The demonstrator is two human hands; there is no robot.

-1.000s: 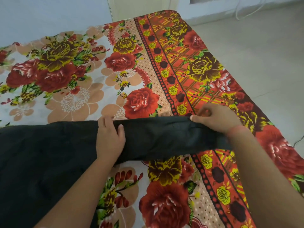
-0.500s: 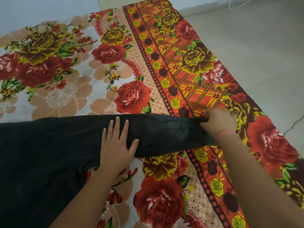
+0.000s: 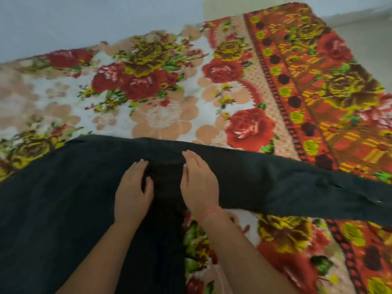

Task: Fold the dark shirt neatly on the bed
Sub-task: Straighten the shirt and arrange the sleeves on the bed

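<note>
The shirt [image 3: 63, 204] lies spread on the bed [image 3: 169, 98], its dark cloth running under both hands and filling the area to the left of the left hand [image 3: 132, 193] out to the frame edge. One sleeve [image 3: 297, 183] stretches away to the right of the right hand [image 3: 199, 183], lying flat across the floral bedcover and reaching the right edge of the view, where its end is cut off.

The left hand rests palm down on the shirt, fingers loosely curved and together, thumb toward the right hand; it is open and grips nothing, though the fingertips press into the cloth. The right hand is just beside it, also palm down and open, fingers straight and pointing away from the person, lying where the sleeve meets the body of the shirt. A narrow strip of dark cloth shows between the two hands. A thin red thread [image 3: 209, 213] circles the right wrist.

Beyond the fingertips of both hands the shirt's far edge runs roughly straight, and past it lies bare bedcover with red roses. Below the right forearm the bedcover shows again, beside the shirt's near part. The picture is somewhat blurred, so fine folds in the cloth cannot be made out.
</note>
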